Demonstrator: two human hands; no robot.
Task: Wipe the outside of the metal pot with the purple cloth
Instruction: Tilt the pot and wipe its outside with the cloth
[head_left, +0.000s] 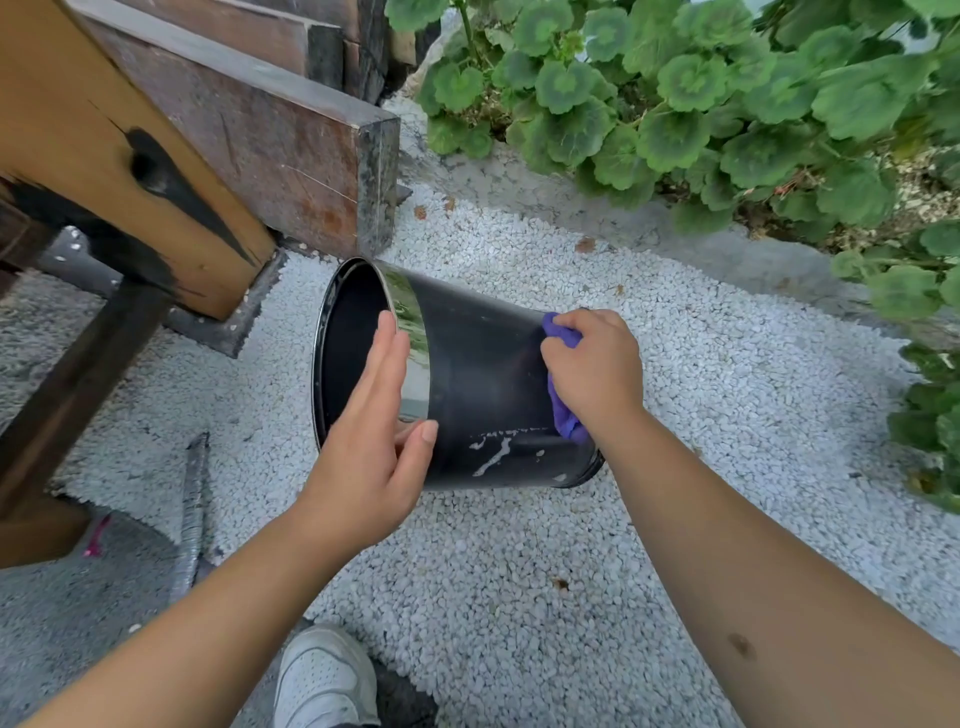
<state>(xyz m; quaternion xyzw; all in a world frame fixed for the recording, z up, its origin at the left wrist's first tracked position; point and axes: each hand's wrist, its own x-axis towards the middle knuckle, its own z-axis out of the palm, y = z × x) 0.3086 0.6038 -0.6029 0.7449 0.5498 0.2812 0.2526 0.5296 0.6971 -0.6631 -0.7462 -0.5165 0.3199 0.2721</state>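
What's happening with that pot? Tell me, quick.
A person is wiping a black metal pot that lies on its side on white gravel, its open mouth toward the wooden beams. The left hand steadies it near the shiny rim band, fingers mostly straight. The right hand grips a bunched purple cloth and presses it against the wall near the base. White smears still show low on the side, so wiping isn't finished.
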